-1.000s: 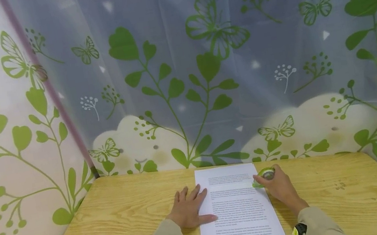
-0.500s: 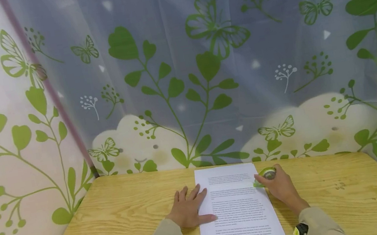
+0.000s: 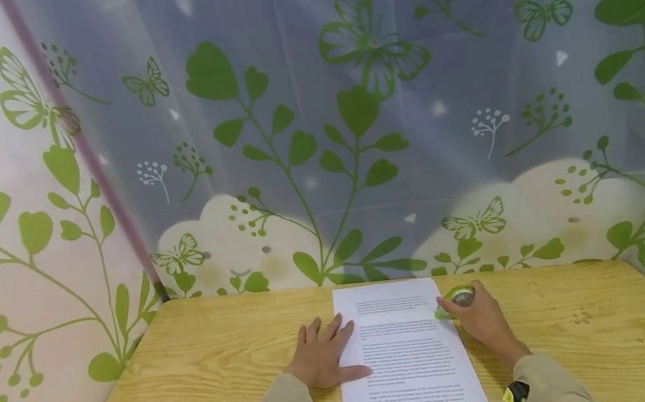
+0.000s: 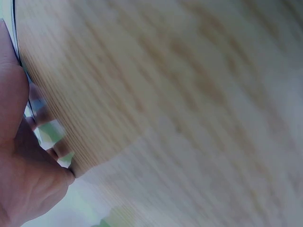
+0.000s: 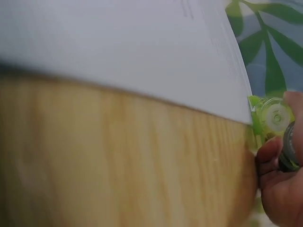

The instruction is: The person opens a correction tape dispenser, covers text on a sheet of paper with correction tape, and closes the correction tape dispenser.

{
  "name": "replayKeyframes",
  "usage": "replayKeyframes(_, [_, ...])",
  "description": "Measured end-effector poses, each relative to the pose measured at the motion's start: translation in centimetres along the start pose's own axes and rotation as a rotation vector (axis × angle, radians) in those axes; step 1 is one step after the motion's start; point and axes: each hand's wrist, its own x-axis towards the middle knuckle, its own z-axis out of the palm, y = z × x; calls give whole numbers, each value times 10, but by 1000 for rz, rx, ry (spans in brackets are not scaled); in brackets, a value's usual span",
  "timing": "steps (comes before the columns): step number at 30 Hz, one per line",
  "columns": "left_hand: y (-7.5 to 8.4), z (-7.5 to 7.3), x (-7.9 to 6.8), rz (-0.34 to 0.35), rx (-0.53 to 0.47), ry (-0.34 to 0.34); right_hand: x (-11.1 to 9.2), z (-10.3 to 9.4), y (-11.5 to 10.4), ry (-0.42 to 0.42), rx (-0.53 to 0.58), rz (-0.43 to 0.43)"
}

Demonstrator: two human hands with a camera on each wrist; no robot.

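A printed sheet of white paper (image 3: 402, 351) lies on the wooden table, lines of text running across it. My left hand (image 3: 321, 359) is spread flat at its left edge, the thumb over the paper and the fingertips along the margin. In my right hand (image 3: 481, 316) I grip a green see-through correction tape (image 3: 462, 297), its tip down on the sheet's right edge near the upper paragraphs. The right wrist view shows a round reel inside the correction tape (image 5: 274, 116), with fingers curled about its case. The left wrist view catches only part of my left hand (image 4: 28, 165).
The wooden table (image 3: 198, 378) ends at a back edge just past the top of the sheet. Behind it hangs a blue-grey curtain (image 3: 291, 92) printed with green leaves and butterflies. A pale patterned curtain (image 3: 12, 295) closes off the left side.
My right hand and the correction tape have crept slightly to the right at the sheet's edge. The left hand and the paper stay in place.
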Motion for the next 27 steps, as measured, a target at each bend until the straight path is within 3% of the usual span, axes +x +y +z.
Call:
replayKeyframes(5, [0, 3, 0, 4, -7, 1, 0, -10, 7, 33, 319, 128])
replayKeyframes(9, [-1, 3, 1, 4, -3, 8, 0, -16, 6, 38, 549, 173])
replayKeyframes(12, [-1, 2, 2, 5, 4, 12, -1, -17, 4, 40, 634, 201])
replayKeyframes(14, [-2, 1, 2, 4, 9, 11, -1, -14, 2, 48, 636, 213])
replayKeyframes(19, [-3, 0, 1, 5, 5, 3, -7, 1, -12, 72, 508, 194])
replayKeyframes(27, [-1, -1, 2, 9, 15, 10, -17, 52, -52, 75, 425, 111])
